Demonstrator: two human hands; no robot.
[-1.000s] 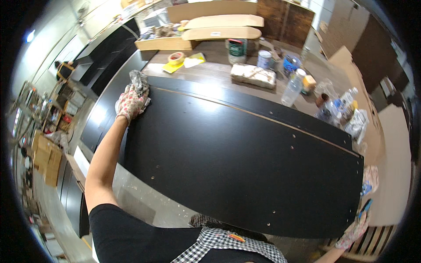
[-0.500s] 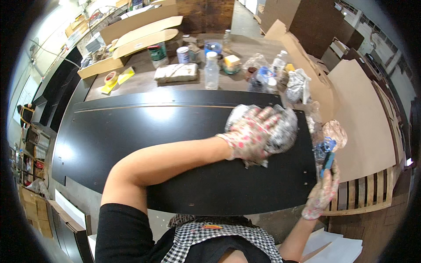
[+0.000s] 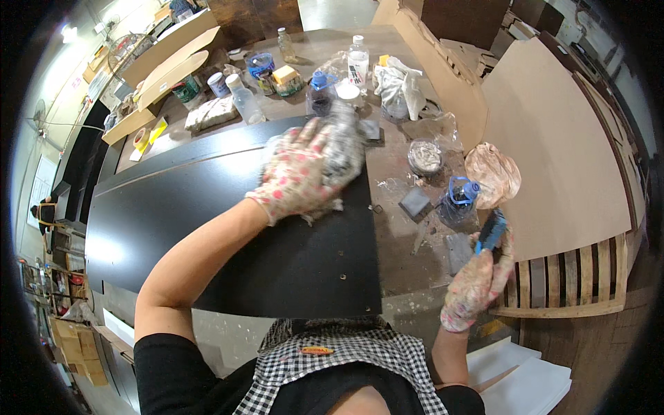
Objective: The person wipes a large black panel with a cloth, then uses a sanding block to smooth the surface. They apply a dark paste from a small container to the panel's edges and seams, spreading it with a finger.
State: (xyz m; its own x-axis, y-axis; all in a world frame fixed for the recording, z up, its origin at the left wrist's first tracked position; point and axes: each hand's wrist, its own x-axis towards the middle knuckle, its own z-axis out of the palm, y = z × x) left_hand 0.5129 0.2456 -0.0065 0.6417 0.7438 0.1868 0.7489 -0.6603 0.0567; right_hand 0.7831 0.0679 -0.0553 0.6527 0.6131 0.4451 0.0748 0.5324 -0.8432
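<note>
A glossy black panel (image 3: 207, 214) lies across the worktable. My left hand (image 3: 297, 169), in a pink-dotted work glove, grips a crumpled grey-and-white rag (image 3: 342, 155) against the panel near its far right corner. Motion blurs part of the rag. My gloved right hand (image 3: 477, 290) holds up a small blue-and-black brush-like block (image 3: 491, 232), just off the panel's right side; its exact kind is unclear. Close beyond that hand stands a clear bottle with a blue cap and handle (image 3: 458, 200). A grey sanding block (image 3: 416, 204) lies beside the bottle.
Bottles, jars and cans crowd the table's far side, among them a clear bottle (image 3: 245, 100) near the panel edge. A cardboard sheet (image 3: 553, 152) and a slatted wooden pallet (image 3: 560, 277) are at right. A tape roll (image 3: 141, 138) sits at the far left.
The view has turned right, showing more of the table beside the panel. My left hand and the rag have shifted toward the panel's far right corner. My right hand still holds the blue-and-black block.
</note>
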